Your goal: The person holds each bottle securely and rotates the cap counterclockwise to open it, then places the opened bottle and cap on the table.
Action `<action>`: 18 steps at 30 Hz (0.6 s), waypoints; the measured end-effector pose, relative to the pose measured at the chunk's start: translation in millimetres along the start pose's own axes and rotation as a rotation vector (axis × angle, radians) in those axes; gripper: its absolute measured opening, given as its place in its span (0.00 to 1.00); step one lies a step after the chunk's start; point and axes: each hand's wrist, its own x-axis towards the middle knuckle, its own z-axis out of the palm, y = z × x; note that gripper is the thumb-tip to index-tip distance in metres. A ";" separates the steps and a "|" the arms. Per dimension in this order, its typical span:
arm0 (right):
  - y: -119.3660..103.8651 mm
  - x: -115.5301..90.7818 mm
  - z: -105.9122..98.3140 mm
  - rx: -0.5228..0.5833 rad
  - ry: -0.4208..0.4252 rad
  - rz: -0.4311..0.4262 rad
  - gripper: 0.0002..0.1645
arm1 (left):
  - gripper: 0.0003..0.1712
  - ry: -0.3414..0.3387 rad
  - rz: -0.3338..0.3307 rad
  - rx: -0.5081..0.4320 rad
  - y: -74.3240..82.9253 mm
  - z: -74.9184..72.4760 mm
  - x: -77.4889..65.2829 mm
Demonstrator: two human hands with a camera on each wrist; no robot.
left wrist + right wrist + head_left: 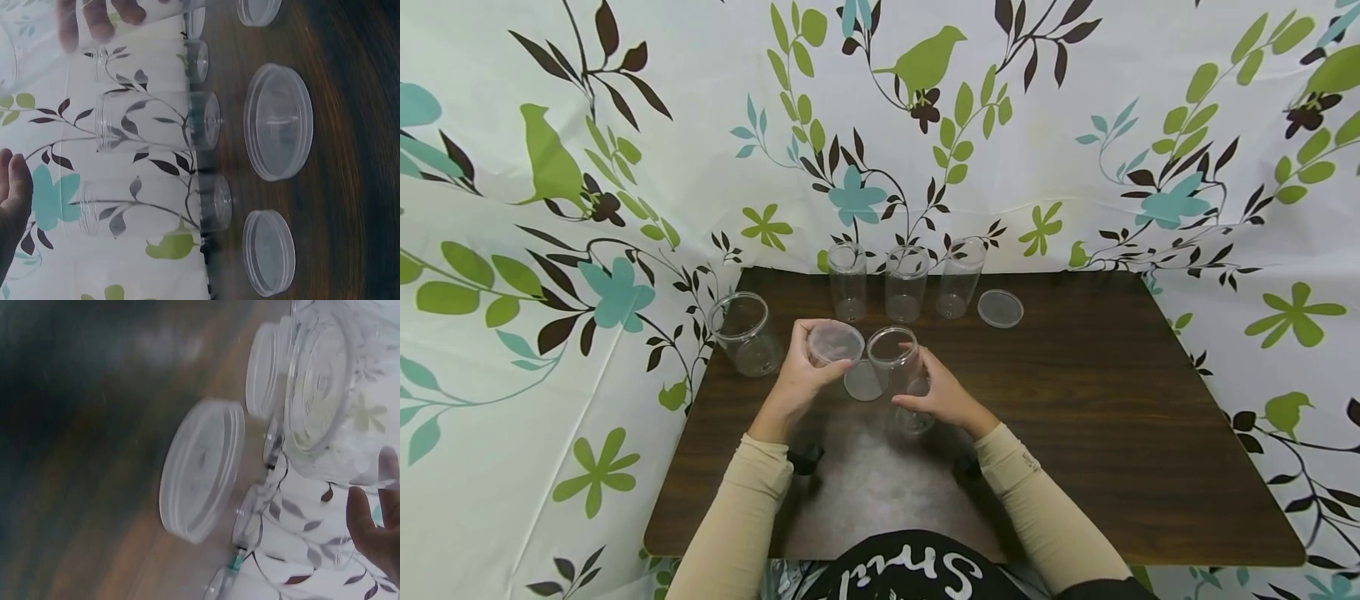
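In the head view my left hand (pixel 801 367) pinches a clear round lid (pixel 837 342) between its fingers and thumb. Just right of it, my right hand (pixel 942 392) grips a clear jar (pixel 895 367), uncapped and tilted with its base toward me. The right wrist view looks at the ridged base of this jar (pixel 322 387); fingertips (pixel 389 465) reach its side. A lid (pixel 863 382) lies on the table between the hands. Only part of the left hand (pixel 12 200) enters the left wrist view, and its lid is hidden there.
Three clear jars (pixel 905 287) stand in a row along the back of the dark wooden table (pixel 1075 417). Right of them lies a lid (pixel 1000 308). A wider open jar (pixel 748 342) stands left of my left hand. Another lid (pixel 269 253) shows in the left wrist view.
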 end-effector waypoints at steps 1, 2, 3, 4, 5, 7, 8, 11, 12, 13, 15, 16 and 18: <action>1.5 1.2 -2.9 -0.002 0.024 0.005 0.53 | 0.41 0.003 -0.007 0.009 0.4 -1.0 0.6; 2.8 2.3 -6.0 0.001 0.051 0.012 0.53 | 0.43 0.008 -0.012 0.025 0.9 -2.1 1.2; 4.2 3.5 -9.4 -0.002 0.079 0.017 0.53 | 0.44 0.013 -0.018 0.046 1.3 -3.3 1.9; 6.1 5.2 -12.8 -0.002 0.106 0.020 0.53 | 0.45 0.019 -0.020 0.078 1.2 -4.6 3.0; 8.3 7.1 -16.3 -0.004 0.136 0.024 0.53 | 0.45 0.026 -0.023 0.116 1.3 -5.8 4.0; 13.6 11.3 -23.2 -0.007 0.193 0.032 0.52 | 0.44 0.040 -0.022 0.206 1.4 -8.7 6.2; 15.9 13.3 -26.5 -0.009 0.219 0.038 0.52 | 0.44 0.048 -0.023 0.255 1.3 -10.5 7.4; 25.0 20.3 -35.1 -0.002 0.283 0.062 0.51 | 0.43 0.075 -0.038 0.383 1.9 -15.6 10.3; 28.1 22.6 -37.3 0.001 0.299 0.072 0.50 | 0.43 0.086 -0.041 0.427 2.6 -17.3 11.1; 31.4 25.1 -39.2 0.000 0.312 0.078 0.50 | 0.44 0.096 -0.047 0.470 2.9 -19.1 12.1; 38.2 29.2 -42.3 -0.001 0.329 0.096 0.50 | 0.45 0.114 -0.043 0.561 4.1 -22.8 14.5; 42.0 31.0 -43.2 0.000 0.336 0.105 0.50 | 0.45 0.125 -0.039 0.604 4.3 -24.6 16.2; 49.9 33.7 -44.2 0.004 0.349 0.119 0.51 | 0.47 0.146 -0.030 0.686 4.4 -28.1 20.0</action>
